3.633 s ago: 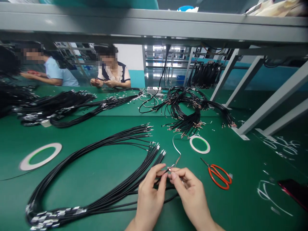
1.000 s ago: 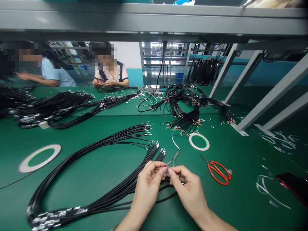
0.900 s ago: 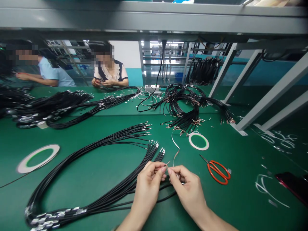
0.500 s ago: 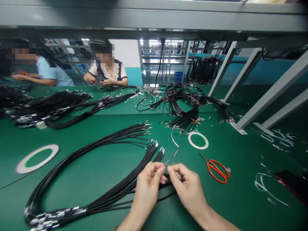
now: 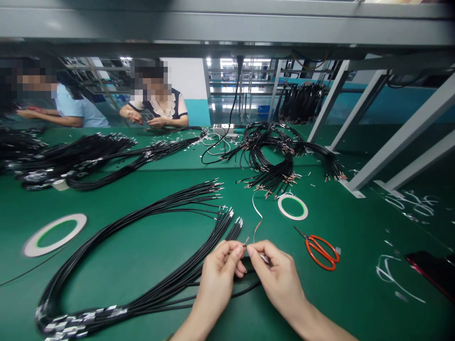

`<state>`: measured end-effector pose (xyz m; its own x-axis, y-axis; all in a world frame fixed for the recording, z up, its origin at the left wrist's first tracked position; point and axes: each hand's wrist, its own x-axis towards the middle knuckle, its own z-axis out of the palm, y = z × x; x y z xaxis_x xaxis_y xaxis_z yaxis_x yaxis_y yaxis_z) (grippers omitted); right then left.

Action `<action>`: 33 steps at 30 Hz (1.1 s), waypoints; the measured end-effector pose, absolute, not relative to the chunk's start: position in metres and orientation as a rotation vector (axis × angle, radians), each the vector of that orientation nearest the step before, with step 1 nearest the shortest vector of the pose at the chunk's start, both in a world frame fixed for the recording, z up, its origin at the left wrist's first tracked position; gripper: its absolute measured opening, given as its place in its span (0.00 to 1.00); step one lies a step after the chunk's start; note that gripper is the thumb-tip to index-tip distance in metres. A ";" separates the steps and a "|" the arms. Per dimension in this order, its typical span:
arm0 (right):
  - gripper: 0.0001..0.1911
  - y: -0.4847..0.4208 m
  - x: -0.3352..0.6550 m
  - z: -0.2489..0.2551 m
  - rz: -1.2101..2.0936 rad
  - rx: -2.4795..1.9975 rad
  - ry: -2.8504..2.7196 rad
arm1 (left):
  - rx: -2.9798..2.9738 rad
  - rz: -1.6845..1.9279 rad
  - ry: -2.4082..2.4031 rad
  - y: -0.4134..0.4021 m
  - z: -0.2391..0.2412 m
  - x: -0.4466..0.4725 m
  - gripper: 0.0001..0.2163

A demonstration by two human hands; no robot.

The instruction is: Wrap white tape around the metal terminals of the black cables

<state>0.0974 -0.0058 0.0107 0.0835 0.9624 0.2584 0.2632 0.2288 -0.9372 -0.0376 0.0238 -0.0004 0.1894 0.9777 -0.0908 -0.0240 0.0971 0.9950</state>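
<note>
My left hand (image 5: 221,270) and my right hand (image 5: 274,274) meet fingertip to fingertip over the green table (image 5: 149,246). The left one pinches the metal-tipped end of a black wire (image 5: 244,244). The right one pinches a thin strip of tape (image 5: 256,215) that runs up to a small white tape roll (image 5: 292,207). A long looped bundle of black wires (image 5: 142,255) lies just left of my hands, its tips fanned out near them.
Orange-handled scissors (image 5: 322,250) lie right of my hands. A larger tape ring (image 5: 54,228) sits at the left. Coiled wire piles (image 5: 273,156) and more bundles (image 5: 81,156) fill the far side, where two people work. Grey frame legs (image 5: 398,142) stand at right; a dark red object (image 5: 432,272) lies at the edge.
My hands have stayed pinched together on the wire end and tape, shifting only slightly. The person across the table has moved their hands a little to the left.
</note>
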 end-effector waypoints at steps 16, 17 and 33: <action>0.10 -0.004 0.097 0.011 0.947 -1.211 -1.373 | 1.122 0.945 1.053 0.025 0.006 -0.038 0.14; 0.10 -0.004 0.097 0.011 0.947 -1.212 -1.374 | 1.121 0.943 1.053 0.025 0.007 -0.038 0.14; 0.07 -0.009 0.098 -0.003 0.704 -1.252 -1.517 | 1.230 1.045 1.057 0.022 0.013 -0.037 0.10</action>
<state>0.0980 -0.0092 -0.0029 0.0419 0.9435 0.3287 0.3583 0.2929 -0.8865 -0.0371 0.0225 0.0126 0.1981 0.9791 -0.0465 -0.0350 0.0545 0.9979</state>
